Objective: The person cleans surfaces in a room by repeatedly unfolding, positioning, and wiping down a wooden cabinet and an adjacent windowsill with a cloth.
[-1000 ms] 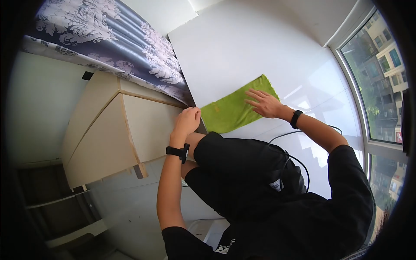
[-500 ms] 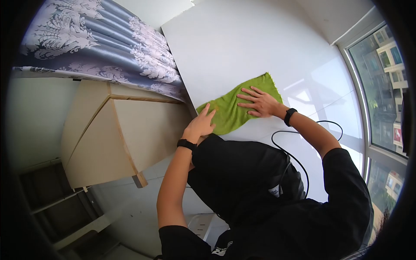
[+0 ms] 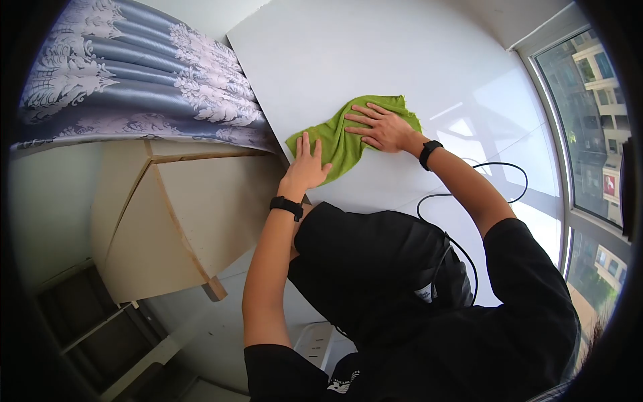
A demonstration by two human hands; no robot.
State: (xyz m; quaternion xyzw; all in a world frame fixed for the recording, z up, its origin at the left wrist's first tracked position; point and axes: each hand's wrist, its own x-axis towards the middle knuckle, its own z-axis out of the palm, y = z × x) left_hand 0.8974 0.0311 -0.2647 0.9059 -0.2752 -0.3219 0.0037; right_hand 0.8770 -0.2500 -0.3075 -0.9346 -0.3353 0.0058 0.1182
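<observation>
A wrinkled green cloth point(image 3: 345, 144) lies on a glossy white tiled surface point(image 3: 321, 60), its left corner at that surface's edge. My left hand point(image 3: 306, 166) presses on the cloth's left end with fingers stretched out. Farther right, my right hand point(image 3: 383, 127) rests flat on the cloth, fingers spread. Folds run through the fabric between the two hands. Both wrists wear black bands.
A patterned grey-blue curtain point(image 3: 147, 74) hangs at the left, above a beige wooden cabinet point(image 3: 207, 208). A black cable point(image 3: 462, 251) loops over the white surface near my right arm. The window point(image 3: 589, 127) stands at the right.
Both hands have slid forward and slightly left with the cloth. The cloth has bunched up more between them.
</observation>
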